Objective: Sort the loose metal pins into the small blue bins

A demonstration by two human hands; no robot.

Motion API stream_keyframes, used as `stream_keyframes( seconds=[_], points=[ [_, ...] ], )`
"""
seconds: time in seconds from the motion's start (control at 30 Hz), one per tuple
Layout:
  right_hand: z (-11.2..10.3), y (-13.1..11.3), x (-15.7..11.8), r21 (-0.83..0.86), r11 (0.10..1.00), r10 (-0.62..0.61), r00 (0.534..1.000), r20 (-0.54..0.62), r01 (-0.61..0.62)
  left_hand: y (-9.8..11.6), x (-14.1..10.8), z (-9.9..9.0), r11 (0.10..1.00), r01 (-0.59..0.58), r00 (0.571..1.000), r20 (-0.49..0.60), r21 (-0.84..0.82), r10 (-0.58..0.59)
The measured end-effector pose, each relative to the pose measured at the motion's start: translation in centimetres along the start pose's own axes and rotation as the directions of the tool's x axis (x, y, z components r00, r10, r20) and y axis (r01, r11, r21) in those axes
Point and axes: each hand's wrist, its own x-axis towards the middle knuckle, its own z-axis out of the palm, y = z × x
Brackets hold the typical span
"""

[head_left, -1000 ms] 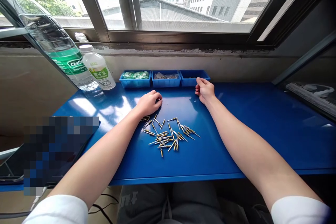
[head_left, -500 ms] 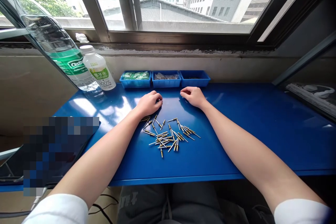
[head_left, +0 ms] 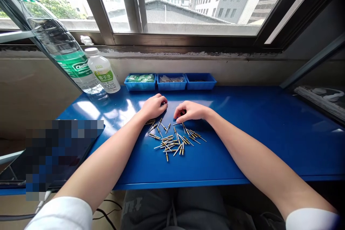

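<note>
Several brass-and-silver rivets (head_left: 168,145) lie in a loose pile on the blue table (head_left: 215,165). My left hand (head_left: 155,107) rests on the table at the pile's upper left, its fingers curled; what they hold, if anything, is hidden. At the pile's top edge is my right hand (head_left: 188,111), thumb and fingers curved and apart, with the thumb tip beside the silver end of one rivet. Nothing shows in its grasp.
Three blue bins stand along the back: one with green-white packets (head_left: 140,78), one with clear bags (head_left: 171,79), one with dark contents (head_left: 201,79). A large water bottle (head_left: 72,61) and a smaller white bottle (head_left: 104,72) stand at back left.
My right hand has moved left and toward me, from in front of the bins to the top of the rivet pile. My left hand stays in place on the table.
</note>
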Motion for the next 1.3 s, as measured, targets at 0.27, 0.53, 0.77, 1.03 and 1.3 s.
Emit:
stream_keyframes(
  seconds=[0.27,0.53,0.77,1.03,1.3],
  points=[
    [0.3,-0.3,0.3,-0.128,0.991,0.028,0.999,0.029,-0.024,0.0,0.1,0.0,1.0,0.011,1.0,0.006,-0.012,-0.011],
    [1.1,0.4,0.6,-0.035,0.999,0.012,0.982,-0.191,-0.02,0.2,-0.1,-0.5,0.979,-0.113,0.994,-0.028,-0.167,0.11],
    [2.3,1.2,1.3,0.02,1.0,0.002,0.895,-0.445,0.008,0.8,-0.4,-1.0,0.941,-0.191,0.982,-0.042,-0.279,0.187],
    [2.7,1.2,1.4,-0.051,0.999,-0.034,0.827,-0.562,0.007,1.6,-0.4,-1.4,0.943,-0.244,0.968,0.0,-0.227,0.25],
    [2.7,1.0,1.2,0.149,0.978,-0.042,0.84,-0.54,0.145,1.3,-0.2,-0.7,0.943,-0.267,0.963,-0.004,-0.198,0.271]
  ],
)
